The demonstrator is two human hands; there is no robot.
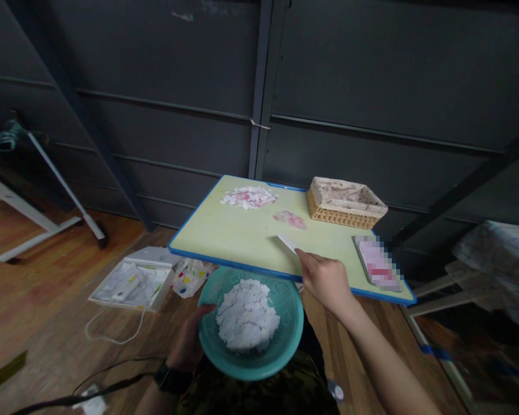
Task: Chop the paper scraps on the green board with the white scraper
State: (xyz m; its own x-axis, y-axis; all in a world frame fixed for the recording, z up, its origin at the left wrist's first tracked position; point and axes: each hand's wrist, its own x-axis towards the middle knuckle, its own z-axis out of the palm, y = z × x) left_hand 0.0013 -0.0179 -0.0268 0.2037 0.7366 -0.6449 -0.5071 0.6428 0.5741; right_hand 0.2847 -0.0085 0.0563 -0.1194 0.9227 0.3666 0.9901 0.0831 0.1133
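My left hand (189, 339) grips the left side of a teal plastic colander (288, 340), its thumb over the rim. White torn paper scraps (247, 317) are heaped inside the colander. My right hand (327, 280) is closed on a flat white card-like piece (286, 243), held above the front part of a small yellow-green table (225, 233) with a blue edge. Past the card, at the back left of the tabletop, lies a pile of white and pinkish scraps (249, 197). A smaller pinkish clump (290, 219) sits nearer the middle.
A cloth-lined wicker basket (346, 216) stands at the table's back right. A partly pixelated flat phone-like object (377, 262) lies by the right edge. On the floor at left are an open white box (132, 282) with a cable and a dotted plastic bag (191, 276). Dark metal panels (199, 115) rise behind.
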